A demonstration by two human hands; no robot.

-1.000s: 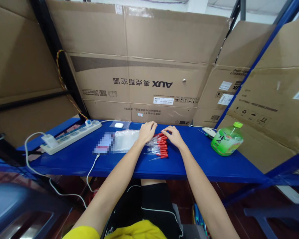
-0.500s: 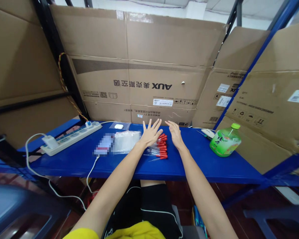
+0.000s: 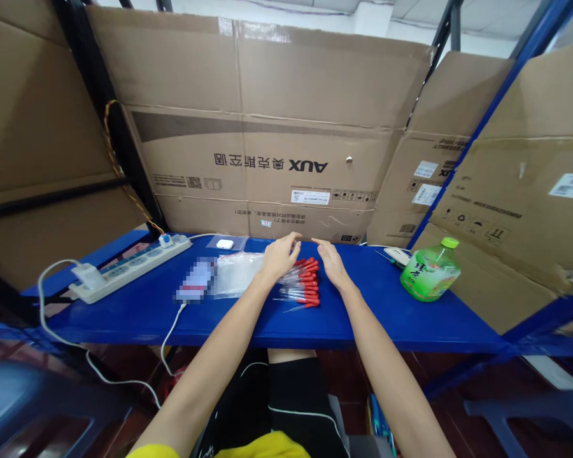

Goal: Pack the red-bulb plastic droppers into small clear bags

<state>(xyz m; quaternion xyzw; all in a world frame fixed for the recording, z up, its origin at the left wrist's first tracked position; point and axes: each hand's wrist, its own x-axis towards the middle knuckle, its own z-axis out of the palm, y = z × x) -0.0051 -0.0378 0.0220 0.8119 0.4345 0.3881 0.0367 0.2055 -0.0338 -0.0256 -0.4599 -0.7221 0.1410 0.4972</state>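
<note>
Several clear thin tubes with red caps [image 3: 304,286] lie in a row on the blue shelf [image 3: 248,318]. My left hand [image 3: 279,256] hovers over the left end of the row, fingers loosely curved and apart, holding nothing. My right hand [image 3: 331,259] is just right of the red caps, fingers stretched forward, empty. A clear plastic bag [image 3: 239,272] lies flat beside my left wrist.
A white power strip [image 3: 128,267] with a charger and cable sits at the left. A blurred phone [image 3: 195,283] and a small white earbud case [image 3: 225,243] lie near the bag. A green drink bottle [image 3: 428,273] lies at the right. Cardboard boxes [image 3: 277,133] wall the back.
My hands rested on the tubes, then lifted with fingers spread wide. Now the fingers have drawn in and lowered again over the tubes. The view shifted slightly.
</note>
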